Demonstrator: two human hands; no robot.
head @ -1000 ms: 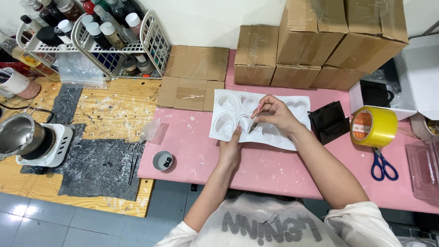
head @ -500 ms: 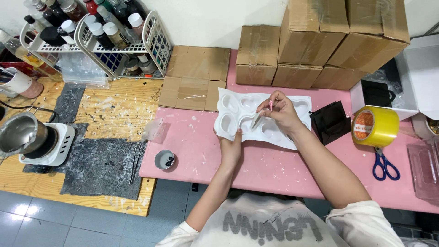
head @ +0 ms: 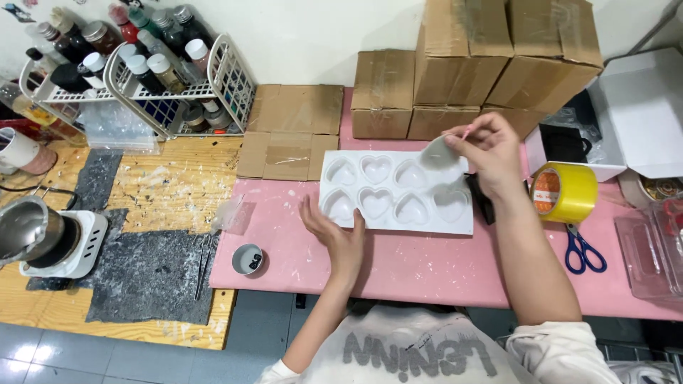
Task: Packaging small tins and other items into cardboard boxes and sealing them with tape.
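Note:
A white mould tray (head: pixel 395 190) with several heart-shaped cavities lies flat on the pink table (head: pixel 398 263). My left hand (head: pixel 334 231) rests on the tray's front left corner, fingers spread, pressing it down. My right hand (head: pixel 487 151) is raised above the tray's right end and pinches a pale grey heart-shaped piece (head: pixel 437 151) by a thin stick. The cavities that show look hollow.
Stacked cardboard boxes (head: pixel 484 64) stand behind the tray, flat cardboard (head: pixel 292 131) at back left. A yellow tape roll (head: pixel 565 192), blue scissors (head: pixel 583 250) and a clear box (head: pixel 651 249) lie right. A small round tin (head: pixel 247 259), wire racks of bottles (head: pixel 142 71) and a metal pot on a white heater (head: pixel 43 238) are left.
My right hand has risen from the tray's middle and moved right, lifting the grey heart piece out. My left hand stays on the tray's front left corner.

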